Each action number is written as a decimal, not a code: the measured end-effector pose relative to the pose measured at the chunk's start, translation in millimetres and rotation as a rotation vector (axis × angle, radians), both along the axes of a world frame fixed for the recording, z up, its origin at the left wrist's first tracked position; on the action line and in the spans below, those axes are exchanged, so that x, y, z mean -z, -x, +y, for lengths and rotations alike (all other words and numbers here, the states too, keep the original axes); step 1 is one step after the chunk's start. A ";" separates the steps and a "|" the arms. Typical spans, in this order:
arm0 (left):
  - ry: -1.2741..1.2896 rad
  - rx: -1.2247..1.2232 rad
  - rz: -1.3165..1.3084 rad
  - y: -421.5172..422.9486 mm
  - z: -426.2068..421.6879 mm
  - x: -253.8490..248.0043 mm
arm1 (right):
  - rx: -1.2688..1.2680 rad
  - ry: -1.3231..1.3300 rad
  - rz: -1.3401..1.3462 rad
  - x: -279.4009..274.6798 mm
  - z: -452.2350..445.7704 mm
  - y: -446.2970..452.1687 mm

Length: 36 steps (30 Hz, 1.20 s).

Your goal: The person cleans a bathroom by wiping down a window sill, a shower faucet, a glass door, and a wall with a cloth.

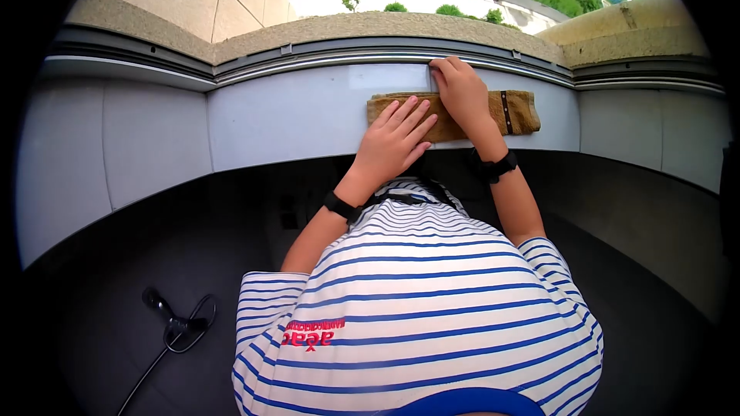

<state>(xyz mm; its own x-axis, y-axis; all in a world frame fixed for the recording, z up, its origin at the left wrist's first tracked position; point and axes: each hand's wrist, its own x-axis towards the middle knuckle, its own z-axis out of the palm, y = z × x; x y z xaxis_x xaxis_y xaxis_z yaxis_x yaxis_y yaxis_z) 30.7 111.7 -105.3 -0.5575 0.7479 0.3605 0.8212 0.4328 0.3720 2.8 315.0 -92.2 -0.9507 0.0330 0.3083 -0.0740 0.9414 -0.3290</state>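
Observation:
A folded brown cloth [520, 112] with a dark dotted stripe near its right end lies on the pale window sill [285, 112]. My left hand [395, 139] rests on the left part of the cloth, palm down with its fingers spread. My right hand [462, 92] is over the middle of the cloth, its fingertips reaching past the far edge to the sill by the window track. Those fingers are bent and pressed together, and whatever is under them is hidden. Both wrists wear black bands.
Behind the sill runs a metal window track [324, 54], with a rough stone ledge [270, 33] beyond it. Outside, far below, are grass, bushes and a pale road. On the dark floor at the lower left lies a black cable [166, 347] with a looped end.

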 end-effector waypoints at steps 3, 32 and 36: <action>-0.012 0.005 0.007 0.4 -1.4 0.6 | 0.004 0.039 0.014 1.0 -1.2 0.3; -0.069 -0.036 -0.003 11.2 -3.2 -2.6 | 0.612 -0.063 -0.071 -0.5 120.9 -96.2; -0.103 -0.055 -0.041 20.5 -11.1 -7.4 | 0.482 0.065 0.014 -19.7 106.0 -86.7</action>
<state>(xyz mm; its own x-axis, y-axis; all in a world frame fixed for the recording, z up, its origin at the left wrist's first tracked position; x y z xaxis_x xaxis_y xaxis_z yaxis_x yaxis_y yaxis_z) 10.2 100.6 -97.9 -0.6127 0.6758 0.4097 0.7802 0.4347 0.4498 89.5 420.9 -72.5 -0.8183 0.4880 0.3037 0.3602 0.8471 -0.3906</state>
